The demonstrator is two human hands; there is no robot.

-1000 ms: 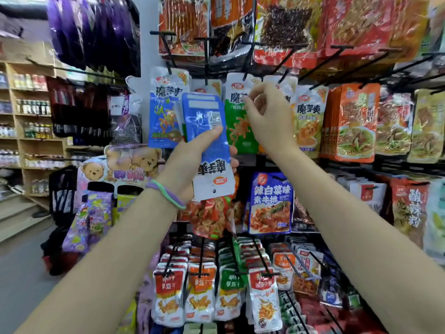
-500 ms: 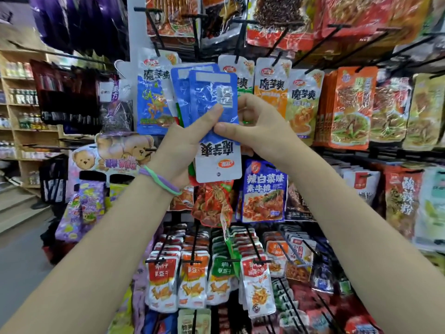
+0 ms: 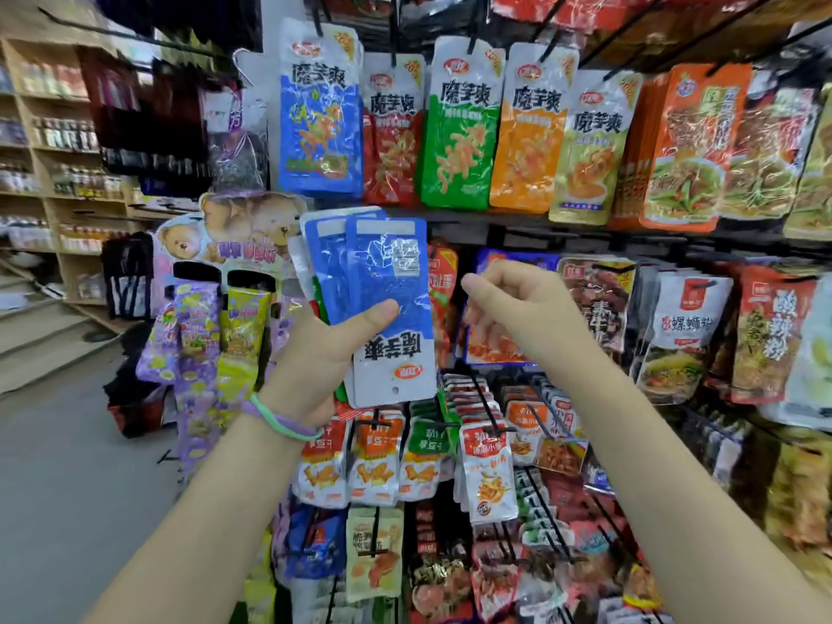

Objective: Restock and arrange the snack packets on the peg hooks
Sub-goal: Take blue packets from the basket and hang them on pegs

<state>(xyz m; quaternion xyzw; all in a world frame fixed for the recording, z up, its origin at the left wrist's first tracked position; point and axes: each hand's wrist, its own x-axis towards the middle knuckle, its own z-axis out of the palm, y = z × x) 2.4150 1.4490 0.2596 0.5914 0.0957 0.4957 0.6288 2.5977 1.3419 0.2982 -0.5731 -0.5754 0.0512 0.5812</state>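
— Both hands have dropped below the hanging blue foil packet [image 3: 320,123] since a moment ago?

— Yes. Left hand [image 3: 322,353] grips a fanned stack of glossy blue-and-white snack packets [image 3: 382,304], upside down, thumb across the front. Right hand [image 3: 517,304], just beside, is loosely curled, holding nothing.
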